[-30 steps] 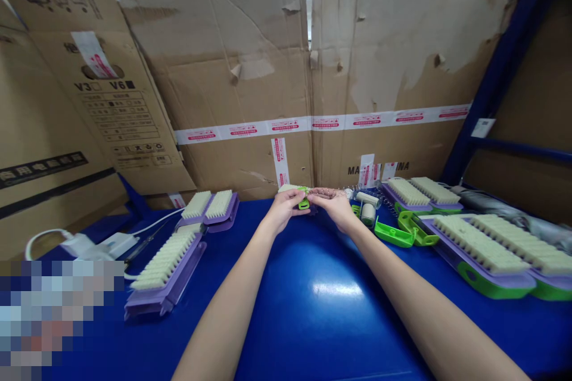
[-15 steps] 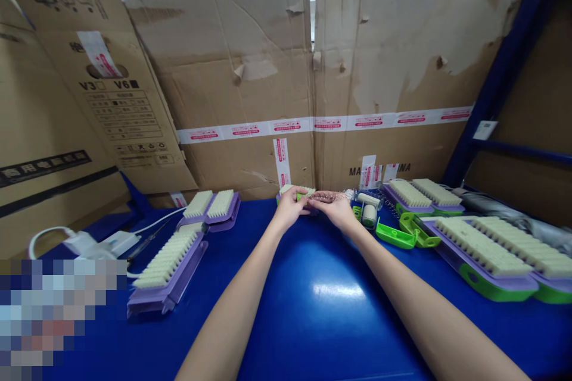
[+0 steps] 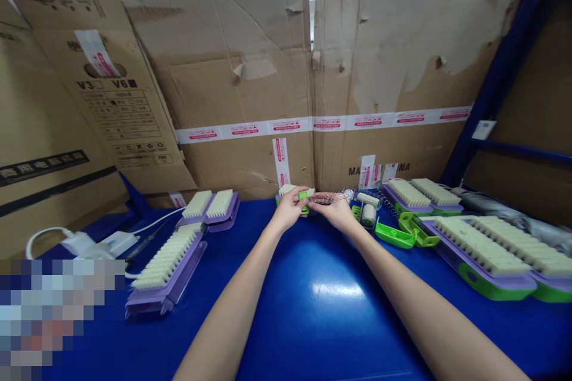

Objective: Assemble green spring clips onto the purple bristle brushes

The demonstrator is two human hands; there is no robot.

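Near the back of the blue surface, my left hand is closed on a small bright green plastic piece. Close beside it, my right hand has its fingers curled around thin, shiny coiled wire that looks like springs. The right fingertips reach toward the green piece; whether they touch it I cannot tell. Just behind my left hand a cream-bristled brush is partly hidden. To the right of my right hand lie cream rollers and loose green plastic parts.
Purple-and-green brushes with cream bristles lie at right and left on the blue table. White plugs and cables are at far left. Tall cardboard sheets stand along the back, and a blue metal frame rises at right.
The green piece in my left hand has been turned and shows more between the fingers. My right hand stays nearly in place with the coiled wire.
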